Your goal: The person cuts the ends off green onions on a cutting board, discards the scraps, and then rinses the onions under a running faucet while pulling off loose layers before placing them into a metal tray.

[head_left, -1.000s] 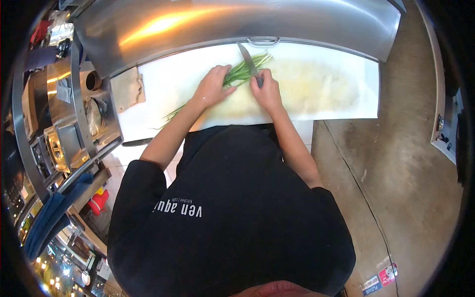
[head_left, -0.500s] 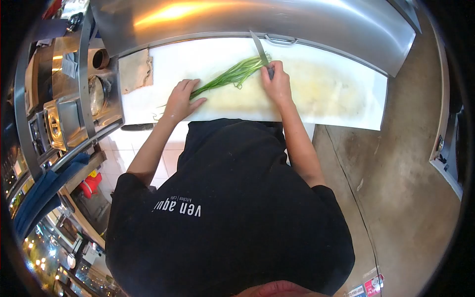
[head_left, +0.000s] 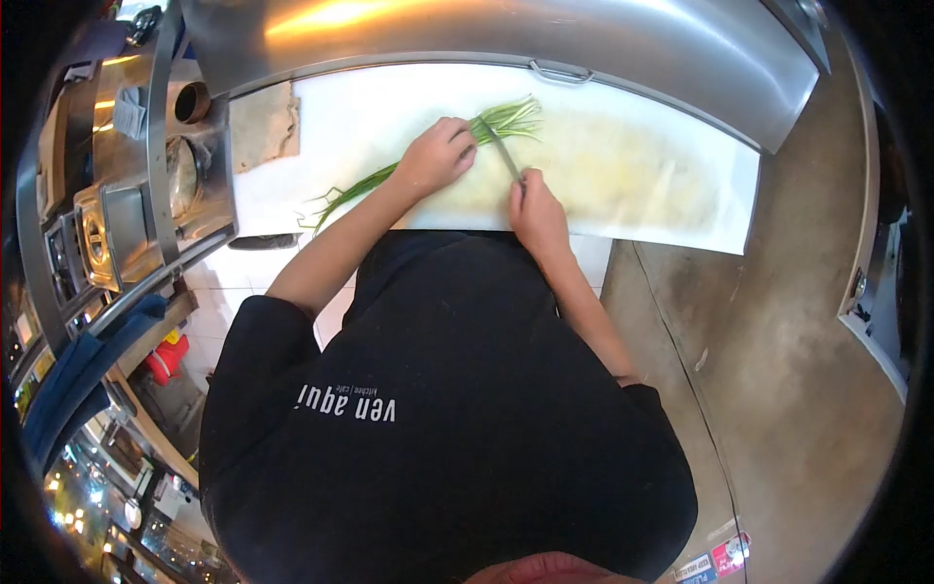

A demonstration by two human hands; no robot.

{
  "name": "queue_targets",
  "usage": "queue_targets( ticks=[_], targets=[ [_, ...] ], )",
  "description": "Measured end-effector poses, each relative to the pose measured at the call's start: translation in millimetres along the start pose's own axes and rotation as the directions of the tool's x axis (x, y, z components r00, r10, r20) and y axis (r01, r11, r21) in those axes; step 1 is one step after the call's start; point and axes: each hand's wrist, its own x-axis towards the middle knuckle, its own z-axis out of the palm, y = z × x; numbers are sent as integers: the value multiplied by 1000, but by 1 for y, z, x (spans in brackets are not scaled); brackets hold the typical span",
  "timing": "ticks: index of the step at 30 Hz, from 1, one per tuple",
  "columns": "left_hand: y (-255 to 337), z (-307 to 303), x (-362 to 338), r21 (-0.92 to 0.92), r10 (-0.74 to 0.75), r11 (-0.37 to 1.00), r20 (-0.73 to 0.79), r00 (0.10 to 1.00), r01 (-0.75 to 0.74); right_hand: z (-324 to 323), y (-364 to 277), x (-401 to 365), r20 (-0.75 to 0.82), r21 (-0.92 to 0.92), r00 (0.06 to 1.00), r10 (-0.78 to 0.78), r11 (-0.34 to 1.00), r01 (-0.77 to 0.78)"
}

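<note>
A bunch of spring onions [head_left: 511, 119] lies slantwise on the long white cutting board [head_left: 331, 107], pale ends at the upper right, thin green tips trailing to the lower left. My left hand [head_left: 440, 156] is closed over the bunch near its pale end, fingers curled and pressing it down. My right hand [head_left: 541, 216] grips a knife [head_left: 502, 153] by its handle. Its blade points up and left and crosses the stalks just right of my left fingertips.
A brown, torn-edged sheet [head_left: 265, 127] lies on the board's left end. Behind the board rises a steel panel [head_left: 467, 34] with a wire handle [head_left: 561, 73]. Left of it are metal shelving and a steel container [head_left: 126, 234]. A cable [head_left: 686, 360] runs along the floor at right.
My left hand has slid right and up along the bunch, now gripping near its pale end. My right hand has come down toward me, bringing the blade from beyond the bunch onto the stalks.
</note>
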Motion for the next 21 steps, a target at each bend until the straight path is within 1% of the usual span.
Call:
queue_targets(
  ticks=[1, 2, 3, 5, 6, 8, 9, 11, 12, 14, 15, 17, 18, 20, 21],
  targets=[
    [2, -4, 0, -21, 8, 1000, -9, 1000, -8, 5, -6, 1, -42, -31, 995, -88, 996, 87],
    [1, -7, 1, -41, 18, 999, -17, 1000, -19, 9, -12, 3, -50, -28, 995, -82, 996, 81],
    [-1, -8, 1, -43, 28, 999, -10, 1000, -28, 12, -17, 6, -44, -60, 992, -115, 992, 113],
    [-3, -9, -3, -71, 13, 997, 40, 999, -10, 19, -23, 8, -15, -140, 989, -150, 979, 147],
    [-4, -9, -4, -78, 19, 997, 50, 999, -15, 22, -23, 7, -18, -138, 990, -138, 981, 134],
    [-7, -6, -4, -61, 68, 996, 18, 998, -67, 26, -23, 7, 54, -171, 994, -95, 980, 103],
    [-8, -4, -5, -69, 71, 995, 20, 997, -70, 29, -23, 7, 53, -175, 995, -86, 980, 94],
    [-10, -1, -6, -79, 108, 991, -40, 993, -111, 35, -21, 7, 60, -211, 997, -50, 976, 62],
    [-11, 2, -6, -86, 108, 990, -38, 993, -111, 37, -19, 7, 62, -215, 997, -43, 975, 55],
    [-12, 4, -7, -90, 106, 989, -74, 992, -113, 40, -20, 8, 40, -246, 995, -88, 965, 95],
    [-12, 5, -7, -97, 100, 990, -73, 992, -107, 39, -22, 7, 48, -250, 995, -84, 964, 93],
    [-13, 7, -6, -121, 67, 990, -62, 996, -75, 36, -29, 8, 151, -305, 988, 11, 952, 36],
    [-13, 8, -7, -123, 57, 990, -67, 996, -65, 39, -30, 11, 161, -310, 987, 8, 950, 42],
    [-14, 7, -7, -124, 46, 991, -45, 998, -51, 47, -32, 23, 182, -321, 981, 64, 947, -2],
    [-13, 6, -11, -124, 37, 991, -43, 998, -42, 50, -34, 24, 191, -320, 980, 63, 947, 1]
  ],
)
